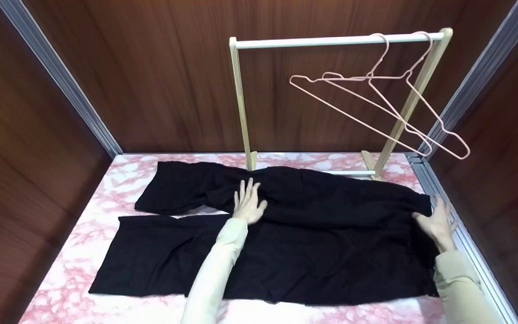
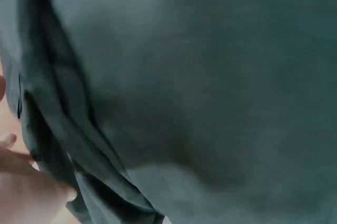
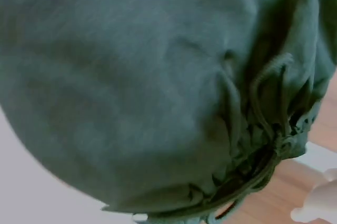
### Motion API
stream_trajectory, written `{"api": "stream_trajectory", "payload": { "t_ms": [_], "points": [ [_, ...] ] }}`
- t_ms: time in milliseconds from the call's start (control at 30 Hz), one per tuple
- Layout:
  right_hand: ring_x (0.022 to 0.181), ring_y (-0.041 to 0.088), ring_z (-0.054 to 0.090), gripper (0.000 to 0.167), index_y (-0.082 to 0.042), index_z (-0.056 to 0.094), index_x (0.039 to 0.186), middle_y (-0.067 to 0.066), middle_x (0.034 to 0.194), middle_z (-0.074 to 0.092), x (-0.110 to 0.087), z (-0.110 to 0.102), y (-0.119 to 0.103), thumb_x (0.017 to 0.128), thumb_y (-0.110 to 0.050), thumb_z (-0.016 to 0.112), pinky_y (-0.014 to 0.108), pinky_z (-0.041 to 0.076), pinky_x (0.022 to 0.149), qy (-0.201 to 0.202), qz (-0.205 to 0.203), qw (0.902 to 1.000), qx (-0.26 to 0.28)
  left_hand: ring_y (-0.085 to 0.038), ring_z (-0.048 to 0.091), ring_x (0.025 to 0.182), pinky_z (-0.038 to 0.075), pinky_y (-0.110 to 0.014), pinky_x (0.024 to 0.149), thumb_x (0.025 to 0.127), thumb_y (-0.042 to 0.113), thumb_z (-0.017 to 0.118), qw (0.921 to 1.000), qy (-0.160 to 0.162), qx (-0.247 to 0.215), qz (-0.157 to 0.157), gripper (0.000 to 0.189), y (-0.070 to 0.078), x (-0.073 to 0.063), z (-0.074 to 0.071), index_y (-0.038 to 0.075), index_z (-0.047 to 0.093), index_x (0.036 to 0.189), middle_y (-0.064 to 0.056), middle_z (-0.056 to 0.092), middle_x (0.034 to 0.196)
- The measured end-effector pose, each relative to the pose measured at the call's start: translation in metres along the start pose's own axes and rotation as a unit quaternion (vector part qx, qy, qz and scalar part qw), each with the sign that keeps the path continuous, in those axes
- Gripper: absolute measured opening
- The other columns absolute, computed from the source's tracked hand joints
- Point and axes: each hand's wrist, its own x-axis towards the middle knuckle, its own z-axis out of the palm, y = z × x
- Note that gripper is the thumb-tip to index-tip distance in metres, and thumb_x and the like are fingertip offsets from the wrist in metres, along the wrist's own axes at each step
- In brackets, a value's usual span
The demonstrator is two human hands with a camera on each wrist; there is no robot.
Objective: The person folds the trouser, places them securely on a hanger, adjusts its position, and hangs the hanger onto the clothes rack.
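A pair of black drawstring trousers (image 1: pixel 331 265) lies sideways on the table, its legs toward the left and its waist at the right. My left hand (image 1: pixel 248 204) rests on the farther leg with fingers extended. In the left wrist view, folds of the dark cloth (image 2: pixel 221 77) run beside that hand. Over at the waist end, my right hand (image 1: pixel 439 224) is spread beside the edge of the cloth, thumb toward it. The right wrist view shows the gathered waist with its tied cord (image 3: pixel 255 90); the fingers there appear apart from the cloth.
Behind the trousers stands a rack with a white rail (image 1: pixel 304 42) and wooden posts. Two pink hangers (image 1: pixel 371 81) hang near its right end. Wood-look walls (image 1: pixel 173 90) enclose the pink marbled table (image 1: pixel 61 270). A metal edge strip (image 1: pixel 475 265) runs along the right.
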Motion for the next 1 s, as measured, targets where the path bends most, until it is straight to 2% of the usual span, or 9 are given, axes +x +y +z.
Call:
{"api": "stream_trajectory", "payload": {
  "t_ms": [133, 333, 433, 533, 600, 700, 833, 933, 1000],
  "points": [
    [0.149, 0.058, 0.003, 0.063, 0.004, 0.033, 0.149, 0.037, 0.16, 0.016, -0.019, 0.004, 0.001, 0.093, -0.013, 0.055, 0.077, -0.009, 0.115, 0.027, -0.064, 0.9951, -0.07, -0.042, 0.014, 0.155, 0.008, -0.062, 0.126, 0.096, 0.026, 0.055, 0.9961, 0.006, 0.057, 0.067, 0.057, -0.002, -0.018, 0.001, 0.006, 0.041, 0.148, -0.018, 0.028, 0.164],
    [0.12, 0.062, 0.041, 0.042, 0.004, 0.056, 0.128, 0.039, 0.133, 0.046, -0.053, 0.0, 0.01, 0.091, -0.016, 0.06, 0.071, 0.032, 0.099, 0.065, -0.091, 0.9834, -0.142, -0.041, 0.043, 0.132, 0.034, -0.055, 0.115, 0.092, 0.022, 0.064, 0.9884, 0.041, 0.091, 0.114, 0.046, -0.009, -0.049, -0.017, 0.008, 0.056, 0.134, -0.018, 0.053, 0.136],
    [0.112, 0.065, 0.045, 0.052, 0.01, 0.05, 0.128, 0.047, 0.125, 0.045, -0.065, -0.013, 0.023, 0.091, -0.023, 0.064, 0.069, 0.041, 0.091, 0.017, -0.064, 0.9851, -0.158, -0.036, 0.051, 0.116, 0.044, -0.051, 0.101, 0.089, 0.02, 0.068, 0.985, 0.062, 0.108, 0.119, 0.035, -0.017, -0.068, -0.028, 0.011, 0.062, 0.122, -0.012, 0.06, 0.12],
    [0.117, 0.068, 0.042, 0.07, 0.017, 0.037, 0.132, 0.055, 0.128, 0.038, -0.074, -0.024, 0.034, 0.093, -0.035, 0.064, 0.069, 0.042, 0.095, -0.069, -0.018, 0.9851, -0.157, -0.035, 0.057, 0.108, 0.047, -0.05, 0.092, 0.088, 0.018, 0.069, 0.9827, 0.073, 0.126, 0.115, 0.024, -0.029, -0.085, -0.039, 0.012, 0.064, 0.11, -0.01, 0.064, 0.109],
    [0.12, 0.071, 0.038, 0.079, 0.02, 0.03, 0.134, 0.057, 0.131, 0.033, -0.077, -0.027, 0.038, 0.093, -0.039, 0.064, 0.07, 0.039, 0.099, -0.098, 0.006, 0.9825, -0.158, -0.036, 0.059, 0.106, 0.047, -0.052, 0.089, 0.088, 0.019, 0.068, 0.9855, 0.063, 0.134, 0.082, 0.02, -0.034, -0.096, -0.046, 0.013, 0.063, 0.106, -0.01, 0.065, 0.107],
    [0.119, 0.071, 0.036, 0.083, 0.023, 0.028, 0.134, 0.057, 0.13, 0.034, -0.078, -0.027, 0.041, 0.092, -0.04, 0.064, 0.07, 0.036, 0.101, -0.096, 0.022, 0.9802, -0.172, -0.04, 0.057, 0.114, 0.046, -0.06, 0.09, 0.09, 0.023, 0.067, 0.9904, 0.028, 0.134, -0.016, 0.023, -0.038, -0.111, -0.054, 0.013, 0.061, 0.11, -0.013, 0.063, 0.115],
    [0.117, 0.069, 0.041, 0.086, 0.025, 0.032, 0.131, 0.053, 0.13, 0.039, -0.078, -0.027, 0.047, 0.092, -0.044, 0.064, 0.069, 0.039, 0.098, -0.101, 0.029, 0.9784, -0.178, -0.046, 0.044, 0.127, 0.038, -0.076, 0.094, 0.092, 0.03, 0.066, 0.9825, -0.01, 0.11, -0.15, 0.036, -0.04, -0.127, -0.056, 0.011, 0.057, 0.122, -0.02, 0.052, 0.131],
    [0.106, 0.064, 0.052, 0.085, 0.026, 0.041, 0.122, 0.049, 0.119, 0.051, -0.077, -0.025, 0.055, 0.092, -0.051, 0.063, 0.066, 0.044, 0.092, -0.113, 0.029, 0.9792, -0.166, -0.05, 0.033, 0.136, 0.028, -0.087, 0.095, 0.092, 0.032, 0.067, 0.9754, -0.03, 0.076, -0.205, 0.048, -0.041, -0.136, -0.056, 0.01, 0.053, 0.133, -0.024, 0.041, 0.142],
    [0.095, 0.054, 0.059, 0.079, 0.025, 0.049, 0.114, 0.042, 0.106, 0.059, -0.077, -0.024, 0.062, 0.093, -0.051, 0.061, 0.06, 0.049, 0.088, -0.104, 0.026, 0.9826, -0.152, -0.051, 0.026, 0.141, 0.022, -0.09, 0.096, 0.092, 0.032, 0.068, 0.9734, -0.048, 0.058, -0.217, 0.055, -0.041, -0.14, -0.056, 0.011, 0.049, 0.139, -0.025, 0.034, 0.148]
  ]
}}
